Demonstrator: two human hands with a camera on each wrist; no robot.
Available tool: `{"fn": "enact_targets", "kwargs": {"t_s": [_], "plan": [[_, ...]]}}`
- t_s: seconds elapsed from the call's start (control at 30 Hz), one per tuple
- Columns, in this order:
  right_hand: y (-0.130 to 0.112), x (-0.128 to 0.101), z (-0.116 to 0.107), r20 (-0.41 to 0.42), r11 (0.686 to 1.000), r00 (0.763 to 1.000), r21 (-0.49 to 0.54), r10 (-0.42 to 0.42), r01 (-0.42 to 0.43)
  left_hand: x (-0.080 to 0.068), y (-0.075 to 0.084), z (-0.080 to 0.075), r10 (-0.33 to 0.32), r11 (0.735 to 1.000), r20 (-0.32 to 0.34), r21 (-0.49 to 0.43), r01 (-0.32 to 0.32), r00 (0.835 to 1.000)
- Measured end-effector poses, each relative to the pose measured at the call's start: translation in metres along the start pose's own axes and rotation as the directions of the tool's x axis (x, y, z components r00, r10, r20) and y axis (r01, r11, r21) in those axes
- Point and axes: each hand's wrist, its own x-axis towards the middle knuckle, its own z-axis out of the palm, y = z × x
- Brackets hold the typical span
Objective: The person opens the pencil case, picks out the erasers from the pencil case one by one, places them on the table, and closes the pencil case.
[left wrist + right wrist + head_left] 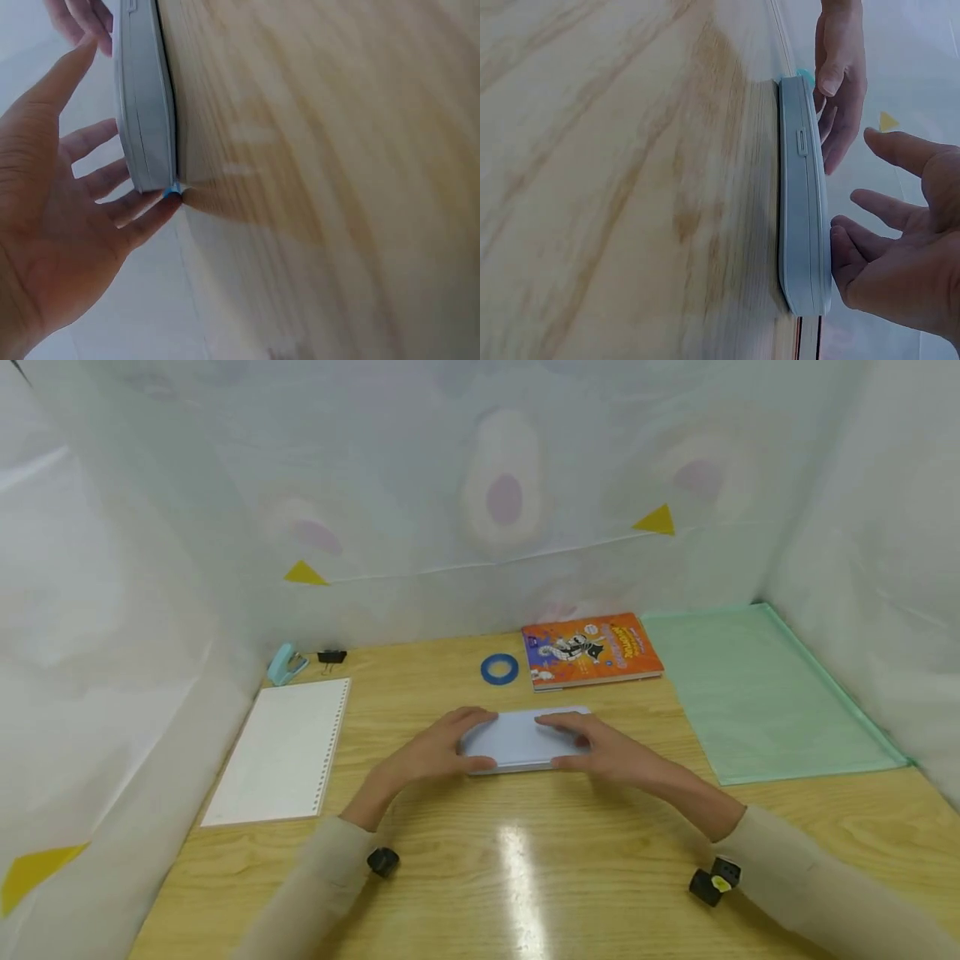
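Closed pale-blue latched case (519, 739): on wooden table (450, 893), near side of orange book (592, 653) | left hand (437, 750): at left end — fingers spread | right hand (609, 750): at right end — fingers loosely bent, thumb free

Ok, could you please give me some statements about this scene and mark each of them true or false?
1. The left hand and the right hand are at opposite ends of the pale case. True.
2. The case stands open. False: it is closed.
3. The blue tape roll lies left of the orange book. True.
4. The book stands upright. False: it lies flat.
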Motion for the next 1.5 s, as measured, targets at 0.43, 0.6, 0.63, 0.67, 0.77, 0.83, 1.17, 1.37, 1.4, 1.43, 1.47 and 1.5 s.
{"fn": "enact_targets", "kwargs": {"t_s": [0.43, 0.6, 0.63, 0.67, 0.77, 0.83, 1.17, 1.37, 1.4, 1.43, 1.47, 1.5], "plan": [[0.002, 0.03, 0.009, 0.083, 0.911, 0.974, -0.347, -0.209, 0.224, 0.013, 0.02, 0.008, 0.007, 0.976, 0.019, 0.219, -0.011, 1.0], [-0.002, 0.035, 0.004, 0.112, 0.898, 0.968, -0.363, -0.225, 0.25, 0.011, 0.022, 0.003, 0.01, 0.966, 0.031, 0.26, -0.017, 0.999], [-0.002, 0.036, 0.004, 0.112, 0.894, 0.967, -0.369, -0.228, 0.254, 0.011, 0.022, 0.002, 0.015, 0.965, 0.033, 0.261, -0.023, 0.999], [-0.002, 0.036, 0.004, 0.11, 0.889, 0.966, -0.379, -0.232, 0.257, 0.011, 0.022, 0.001, 0.018, 0.966, 0.038, 0.256, -0.027, 0.999], [-0.002, 0.036, 0.006, 0.095, 0.874, 0.966, -0.412, -0.242, 0.259, 0.012, 0.021, -0.002, 0.023, 0.968, 0.057, 0.247, -0.036, 0.998], [-0.003, 0.036, 0.007, 0.083, 0.859, 0.964, -0.438, -0.253, 0.263, 0.014, 0.019, -0.004, 0.018, 0.97, 0.07, 0.24, -0.034, 0.997], [0.0, 0.04, -0.001, 0.076, 0.803, 0.955, -0.525, -0.286, 0.282, 0.027, 0.01, -0.018, 0.013, 0.995, 0.133, 0.101, -0.026, 0.991], [0.003, 0.044, -0.011, 0.067, 0.797, 0.943, -0.516, -0.326, 0.313, 0.032, 0.001, -0.024, -0.036, 0.999, 0.132, 0.02, 0.033, 0.991], [0.004, 0.044, -0.013, 0.063, 0.793, 0.938, -0.517, -0.34, 0.322, 0.032, 0.0, -0.024, -0.04, 0.999, 0.132, 0.013, 0.039, 0.99], [0.005, 0.045, -0.015, 0.058, 0.784, 0.932, -0.523, -0.358, 0.333, 0.033, -0.001, -0.025, -0.042, 0.999, 0.132, 0.007, 0.041, 0.99], [0.006, 0.046, -0.016, 0.055, 0.772, 0.926, -0.534, -0.374, 0.344, 0.034, -0.003, -0.025, -0.04, 0.999, 0.131, 0.003, 0.04, 0.991], [0.008, 0.047, -0.017, 0.059, 0.754, 0.917, -0.55, -0.395, 0.36, 0.034, -0.003, -0.025, -0.04, 0.999, 0.132, -0.002, 0.04, 0.99]]}}
